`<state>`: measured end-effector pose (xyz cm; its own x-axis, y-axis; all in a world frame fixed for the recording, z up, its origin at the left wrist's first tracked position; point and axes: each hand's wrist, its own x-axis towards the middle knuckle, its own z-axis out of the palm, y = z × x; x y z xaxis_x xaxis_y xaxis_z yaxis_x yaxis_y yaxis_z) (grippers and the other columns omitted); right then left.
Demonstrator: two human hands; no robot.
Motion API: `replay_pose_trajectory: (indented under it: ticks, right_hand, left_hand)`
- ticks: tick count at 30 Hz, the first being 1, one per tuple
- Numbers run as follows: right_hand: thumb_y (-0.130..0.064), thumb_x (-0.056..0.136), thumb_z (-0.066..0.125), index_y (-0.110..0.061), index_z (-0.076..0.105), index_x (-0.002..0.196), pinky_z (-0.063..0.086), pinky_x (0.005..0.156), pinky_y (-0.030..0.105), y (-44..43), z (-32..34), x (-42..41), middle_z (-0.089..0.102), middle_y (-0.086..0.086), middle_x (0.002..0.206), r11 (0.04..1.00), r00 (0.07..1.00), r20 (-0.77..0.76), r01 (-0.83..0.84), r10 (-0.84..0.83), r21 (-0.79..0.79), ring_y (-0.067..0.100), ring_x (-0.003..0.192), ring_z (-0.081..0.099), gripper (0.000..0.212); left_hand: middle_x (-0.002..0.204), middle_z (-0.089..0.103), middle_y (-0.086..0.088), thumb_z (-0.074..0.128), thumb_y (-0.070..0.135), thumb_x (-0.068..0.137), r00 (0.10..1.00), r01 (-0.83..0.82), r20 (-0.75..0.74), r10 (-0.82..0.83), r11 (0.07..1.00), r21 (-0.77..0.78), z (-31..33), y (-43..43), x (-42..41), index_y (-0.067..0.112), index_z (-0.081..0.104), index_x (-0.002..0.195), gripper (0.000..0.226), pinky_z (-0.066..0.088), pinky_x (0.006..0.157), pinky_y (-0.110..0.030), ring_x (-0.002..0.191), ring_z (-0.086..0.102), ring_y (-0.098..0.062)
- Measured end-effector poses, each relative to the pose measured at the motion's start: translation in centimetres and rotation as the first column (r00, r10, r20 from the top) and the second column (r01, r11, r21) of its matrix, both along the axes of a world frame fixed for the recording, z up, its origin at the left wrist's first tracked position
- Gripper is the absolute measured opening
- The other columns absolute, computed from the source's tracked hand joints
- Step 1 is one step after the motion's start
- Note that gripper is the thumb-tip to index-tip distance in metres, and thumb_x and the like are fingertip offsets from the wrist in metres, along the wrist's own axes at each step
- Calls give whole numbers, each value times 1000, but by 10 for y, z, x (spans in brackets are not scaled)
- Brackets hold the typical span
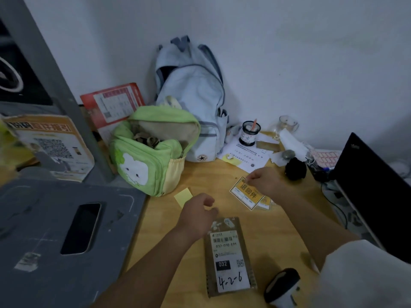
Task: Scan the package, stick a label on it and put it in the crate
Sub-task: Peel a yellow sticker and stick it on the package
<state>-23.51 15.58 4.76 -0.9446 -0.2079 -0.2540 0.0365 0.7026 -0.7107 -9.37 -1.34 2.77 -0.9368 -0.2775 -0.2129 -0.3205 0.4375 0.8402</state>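
Head view: package (pixel 230 256), flat padded mailer, lies on bench (pixel 278 230) before the person. Likely light, slightly flexible; lift by long edges. Left hand (pixel 198 213) loosely curled at its top end, empty. Right hand (pixel 265 181) pinches label (pixel 245 193) corner, apparently peeling.

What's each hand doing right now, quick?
Left hand: loosely curled, holding nothing, just above the package.
Right hand: fingertips pinching the corner of the top yellow label.
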Motion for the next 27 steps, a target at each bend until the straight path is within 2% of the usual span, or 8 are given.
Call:
replay_pose_trajectory:
  ticks: [1,4,10,14,17,19,24,27]
  right_hand:
    - [-8,85,69,-4,74,81,45,65,26,-3,12,5,64,0,83,1000,1000,-8,1,-1,-16,13,75,57,8]
    - [-11,81,74,-18,68,62,45,63,27,-11,41,18,62,-3,69,998,999,-26,-19,18,-52,14,66,55,22]
    - [-7,79,73,-22,67,57,51,78,32,-22,89,51,68,4,71,992,993,-82,-97,90,-82,16,76,61,28]
    - [-4,81,72,-4,75,77,49,59,9,-27,118,75,65,-2,69,979,985,-102,-152,139,-138,5,67,60,4]
    - [-3,82,71,4,74,92,53,70,17,-29,136,91,66,1,72,974,978,-135,-180,161,-139,8,70,61,13]
    - [-4,82,70,4,74,94,53,77,25,-30,146,99,67,6,76,971,972,-153,-201,181,-128,12,73,62,15]
    - [-5,83,69,2,75,96,42,51,0,-30,170,117,63,-6,66,969,952,-234,-226,199,-96,-4,56,57,15]
    - [-3,83,69,6,74,98,41,49,-1,-27,178,126,63,-5,66,970,952,-246,-216,184,-108,-6,54,57,17]
  left_hand:
    - [106,62,-1,65,16,85,1000,10,-14,-10,1000,-6,8,1,2,9,64,109,24,44,83,-22,99,59,-16]
    - [99,60,4,65,18,85,999,25,-42,-26,999,-25,31,2,9,9,65,107,23,42,83,-21,102,59,-15]
    - [110,63,-4,64,17,85,992,-12,-127,7,999,-33,74,1,19,7,63,110,26,44,86,-25,103,58,-16]
    - [122,60,-4,67,23,84,982,-19,-190,13,999,-30,100,0,22,11,54,129,48,47,91,-30,110,58,-19]
    - [120,62,-4,72,26,79,972,5,-235,-8,1000,-13,119,1,26,13,52,131,57,52,94,-42,109,60,-21]
    - [108,62,-2,74,24,78,962,4,-272,-9,1000,-17,129,3,27,14,55,128,54,54,90,-44,103,63,-23]
    - [84,63,1,74,11,77,924,-19,-383,3,999,-39,153,5,32,12,67,95,19,54,80,-36,84,63,-19]
    - [72,59,6,72,6,77,909,-1,-416,-26,998,-65,161,6,36,11,66,83,10,49,70,-26,73,57,-12]
